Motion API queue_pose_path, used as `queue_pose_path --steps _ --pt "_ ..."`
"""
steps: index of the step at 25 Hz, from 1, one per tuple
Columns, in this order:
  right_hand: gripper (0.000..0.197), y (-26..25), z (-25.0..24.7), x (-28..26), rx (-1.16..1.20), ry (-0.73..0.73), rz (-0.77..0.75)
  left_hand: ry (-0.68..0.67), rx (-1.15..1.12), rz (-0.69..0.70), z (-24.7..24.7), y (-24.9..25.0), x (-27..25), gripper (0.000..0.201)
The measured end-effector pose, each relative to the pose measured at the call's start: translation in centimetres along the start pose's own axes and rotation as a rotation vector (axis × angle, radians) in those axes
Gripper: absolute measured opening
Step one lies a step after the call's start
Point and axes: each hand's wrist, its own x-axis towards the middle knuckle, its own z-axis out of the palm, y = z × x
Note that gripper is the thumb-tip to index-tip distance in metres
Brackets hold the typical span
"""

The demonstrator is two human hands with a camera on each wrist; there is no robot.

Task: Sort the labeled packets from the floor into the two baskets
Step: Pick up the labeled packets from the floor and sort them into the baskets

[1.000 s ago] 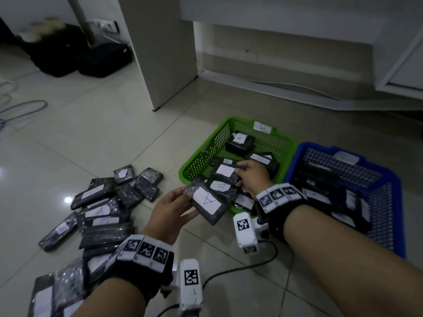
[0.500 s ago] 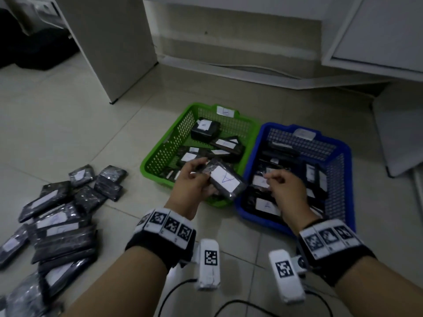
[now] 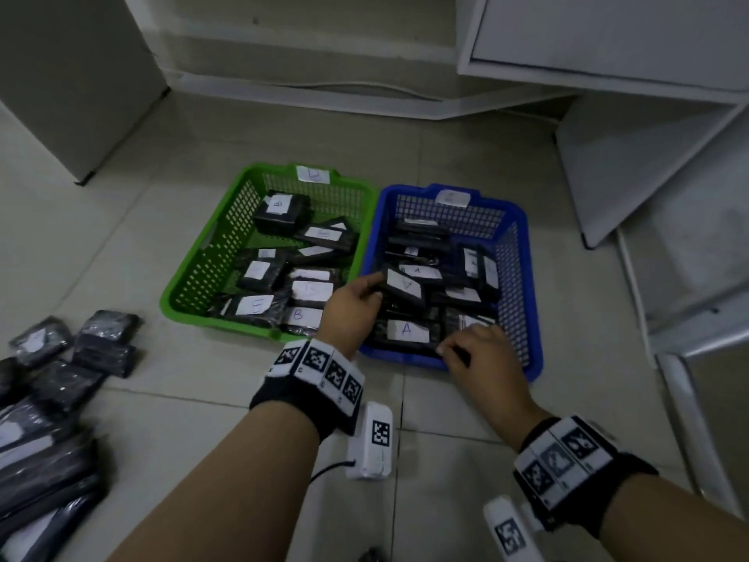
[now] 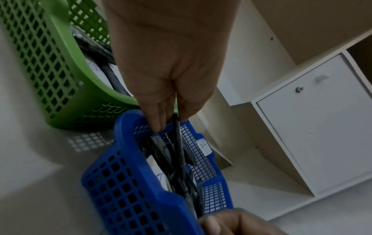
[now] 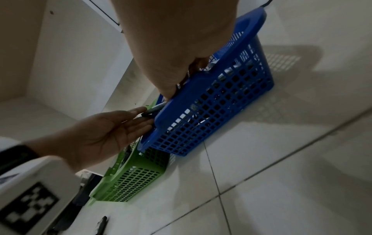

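My left hand (image 3: 375, 288) pinches one end of a black packet labelled A (image 3: 403, 283) and holds it low over the left side of the blue basket (image 3: 523, 245). In the left wrist view the fingers (image 4: 155, 125) and thumb clamp that packet (image 4: 178, 143) edge-on inside the blue basket (image 4: 128, 190). My right hand (image 3: 466, 342) lies at the basket's front right corner, fingers curled down among the A packets; its grip is hidden. The green basket (image 3: 202, 253) holds several B packets. Loose packets (image 3: 60, 379) lie piled on the floor at the left.
The baskets stand side by side and touch, each with a paper tag (image 3: 452, 196) on its far rim. White cabinets stand behind, and a loose white board (image 3: 648, 176) leans at the right. A grey panel (image 3: 73, 75) stands at the back left.
My left hand carried the A packet rightward from the green basket's front edge into the blue basket. My right hand dropped to the blue basket's front right corner. The view swung right.
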Motion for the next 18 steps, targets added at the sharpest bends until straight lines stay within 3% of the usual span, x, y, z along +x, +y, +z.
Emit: queue_pose_path --steps 3,8,18 --pt "0.005 -1.3 -0.5 -1.0 -0.012 0.043 0.003 -0.077 0.071 0.04 -1.5 -0.1 -1.4 0.035" --pt "0.021 -4.8 -1.1 -4.5 0.081 0.072 -0.021 -0.04 -0.173 -0.007 -4.2 -0.4 -6.8 0.027" --pt "0.016 -10.6 -3.7 -18.7 0.215 -0.105 0.227 -0.187 -0.094 -0.053 -8.7 -5.7 -21.6 0.015"
